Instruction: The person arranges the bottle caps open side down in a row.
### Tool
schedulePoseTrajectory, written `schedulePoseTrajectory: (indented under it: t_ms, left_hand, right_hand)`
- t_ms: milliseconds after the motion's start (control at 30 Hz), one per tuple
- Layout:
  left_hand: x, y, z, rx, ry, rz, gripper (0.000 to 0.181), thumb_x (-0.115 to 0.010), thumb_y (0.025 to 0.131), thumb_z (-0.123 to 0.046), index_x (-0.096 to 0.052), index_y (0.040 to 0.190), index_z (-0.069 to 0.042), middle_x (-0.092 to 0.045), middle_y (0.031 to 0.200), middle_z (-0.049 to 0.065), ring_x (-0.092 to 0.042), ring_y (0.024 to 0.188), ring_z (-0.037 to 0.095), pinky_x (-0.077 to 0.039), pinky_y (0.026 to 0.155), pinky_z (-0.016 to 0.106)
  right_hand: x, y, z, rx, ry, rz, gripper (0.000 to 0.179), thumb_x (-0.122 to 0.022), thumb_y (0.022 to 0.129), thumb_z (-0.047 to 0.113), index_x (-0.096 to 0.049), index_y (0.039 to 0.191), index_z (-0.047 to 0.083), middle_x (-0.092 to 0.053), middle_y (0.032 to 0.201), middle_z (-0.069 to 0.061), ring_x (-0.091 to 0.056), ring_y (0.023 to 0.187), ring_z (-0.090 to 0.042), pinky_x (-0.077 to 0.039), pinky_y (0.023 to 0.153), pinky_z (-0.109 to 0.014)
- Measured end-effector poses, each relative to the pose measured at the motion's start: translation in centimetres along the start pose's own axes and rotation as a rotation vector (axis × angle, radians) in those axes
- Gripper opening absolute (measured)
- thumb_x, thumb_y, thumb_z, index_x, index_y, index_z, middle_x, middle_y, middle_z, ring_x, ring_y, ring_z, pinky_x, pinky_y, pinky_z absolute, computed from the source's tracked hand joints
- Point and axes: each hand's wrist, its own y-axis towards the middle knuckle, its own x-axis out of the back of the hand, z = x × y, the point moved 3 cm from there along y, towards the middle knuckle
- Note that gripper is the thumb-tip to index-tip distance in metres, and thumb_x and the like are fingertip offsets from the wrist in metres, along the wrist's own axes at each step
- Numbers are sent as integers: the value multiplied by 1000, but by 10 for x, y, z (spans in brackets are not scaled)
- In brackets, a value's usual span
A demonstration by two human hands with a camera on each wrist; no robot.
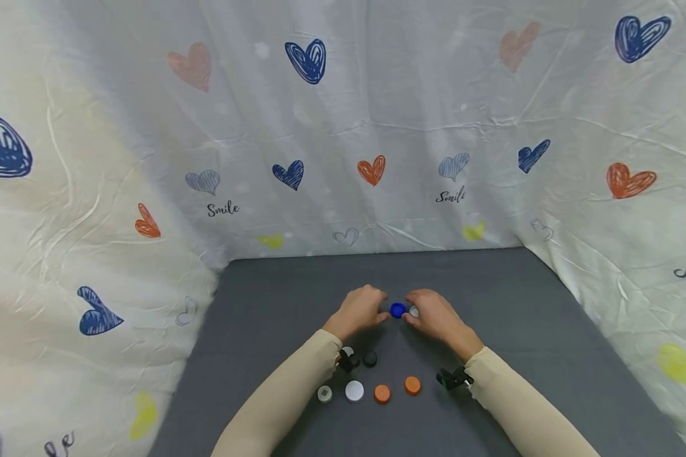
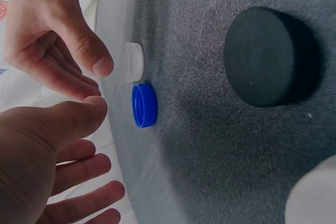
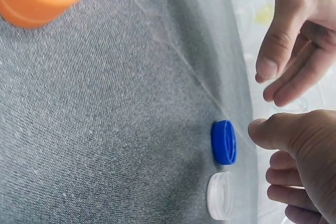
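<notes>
A blue bottle cap (image 1: 397, 310) lies hollow side up on the dark cloth, between the two hands. Beside it sits a clear whitish cap (image 3: 220, 196), partly covered by the right hand in the head view. My left hand (image 1: 359, 311) hovers left of the blue cap, its fingers loosely bent and nothing in them. On the other side, my right hand (image 1: 436, 315) is held over the cloth near the clear cap, thumb and fingers apart. Both wrist views show a gap between each hand and the caps.
Nearer the body lie a black cap (image 1: 369, 359), a large white cap (image 1: 354, 391), a small pale cap (image 1: 324, 394) and two orange caps, one left (image 1: 382, 394) and one right (image 1: 413, 385). Another whitish cap (image 1: 348, 350) is partly hidden by the left wrist camera. A patterned curtain (image 1: 331, 127) surrounds the table.
</notes>
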Motion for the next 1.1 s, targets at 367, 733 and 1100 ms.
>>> schedulePoseTrajectory:
  t_ms: [367, 733, 1100]
  left_hand:
    - [-25, 23, -4, 62, -13, 113, 24, -76, 88, -42, -75, 100, -21, -70, 88, -4, -63, 74, 11, -54, 62, 35]
    - [-35, 31, -6, 81, 47, 130, 17, -77, 88, -38, -73, 87, -22, -68, 85, -1, -63, 80, 16, -55, 66, 38]
    - [-36, 26, -4, 56, 55, 76, 11, -76, 90, -36, -77, 91, -25, -72, 86, -5, -66, 78, 13, -56, 66, 36]
  right_hand:
    - [-20, 11, -11, -35, 9, 64, 21, -81, 84, 26, -71, 91, 9, -70, 87, -5, -61, 76, -19, -49, 68, -40]
    - [-30, 16, -14, -68, 1, 81, 21, -81, 82, 25, -66, 78, 12, -58, 72, 3, -54, 66, -16, -44, 62, -37]
    - [-33, 12, -11, -48, 15, 65, 23, -81, 85, 27, -75, 97, 8, -72, 96, -4, -68, 86, -22, -55, 77, -42]
